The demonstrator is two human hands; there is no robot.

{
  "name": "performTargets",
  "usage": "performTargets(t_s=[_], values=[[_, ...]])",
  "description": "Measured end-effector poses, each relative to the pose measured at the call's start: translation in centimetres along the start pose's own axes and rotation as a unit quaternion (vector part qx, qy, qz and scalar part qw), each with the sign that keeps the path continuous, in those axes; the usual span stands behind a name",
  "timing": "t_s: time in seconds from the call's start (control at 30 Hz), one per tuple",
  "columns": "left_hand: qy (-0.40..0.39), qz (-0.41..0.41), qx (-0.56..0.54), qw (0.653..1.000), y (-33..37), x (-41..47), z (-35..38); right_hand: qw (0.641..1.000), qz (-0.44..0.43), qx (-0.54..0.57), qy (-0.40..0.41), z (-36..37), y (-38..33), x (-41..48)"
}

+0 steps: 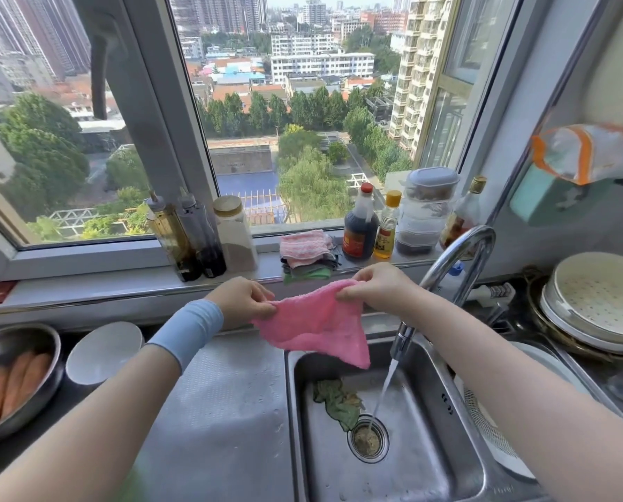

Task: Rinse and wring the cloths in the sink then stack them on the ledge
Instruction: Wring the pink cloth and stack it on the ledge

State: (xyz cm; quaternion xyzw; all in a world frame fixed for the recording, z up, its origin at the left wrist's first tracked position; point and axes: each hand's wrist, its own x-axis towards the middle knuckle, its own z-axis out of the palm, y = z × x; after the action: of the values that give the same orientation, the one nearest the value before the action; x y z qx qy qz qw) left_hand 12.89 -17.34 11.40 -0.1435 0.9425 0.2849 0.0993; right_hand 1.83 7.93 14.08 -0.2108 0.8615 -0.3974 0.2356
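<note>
A pink cloth (317,326) hangs spread above the back edge of the steel sink (422,461). My left hand (243,300) pinches its left top corner and my right hand (377,288) pinches its right top corner. A crumpled green cloth (337,400) lies on the sink floor beside the drain (368,442). Water runs from the tap (458,266) straight into the drain, to the right of the pink cloth. On the window ledge (128,284), just behind my hands, sits a stack of folded cloths (308,257) with a pink-and-white one on top.
Sauce bottles (361,226) and stacked containers (425,211) stand on the ledge right of the stack; dark bottles and a jar (235,235) stand to its left. A metal bowl of carrots (11,382) and a white bowl (103,351) sit left; pots (599,302) right.
</note>
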Motion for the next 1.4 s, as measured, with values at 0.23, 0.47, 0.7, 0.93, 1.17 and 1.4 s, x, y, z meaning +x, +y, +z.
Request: performTargets(t_s=[0.23, 0.47, 0.7, 0.93, 1.17, 1.4], values=[[0.026, -0.076, -0.256, 0.963, 3.2, 0.1, 0.3, 0.978, 0.022, 0.199, 0.055, 1.6, -0.2, 0.0], [-0.075, -0.03, -0.41, 0.908, 5.9, 0.3, 0.3, 0.967, -0.028, 0.233, -0.103, 3.6, -1.9, 0.1], [-0.076, 0.059, -0.162, 0.982, 6.4, 0.5, -3.2, 0.995, -0.065, 0.056, -0.05, 1.5, -1.0, 1.3], [-0.044, -0.023, -0.432, 0.9, 5.1, 1.2, -3.4, 0.976, 0.04, 0.208, -0.059, 1.3, -2.2, 2.3], [-0.064, -0.007, -0.651, 0.757, 3.2, 1.6, 0.3, 0.899, 0.056, 0.414, -0.133, 0.3, -1.6, 2.4], [-0.113, 0.032, -0.399, 0.91, 3.6, 0.9, 0.6, 0.925, 0.005, 0.37, -0.081, 1.1, -0.4, 1.8]])
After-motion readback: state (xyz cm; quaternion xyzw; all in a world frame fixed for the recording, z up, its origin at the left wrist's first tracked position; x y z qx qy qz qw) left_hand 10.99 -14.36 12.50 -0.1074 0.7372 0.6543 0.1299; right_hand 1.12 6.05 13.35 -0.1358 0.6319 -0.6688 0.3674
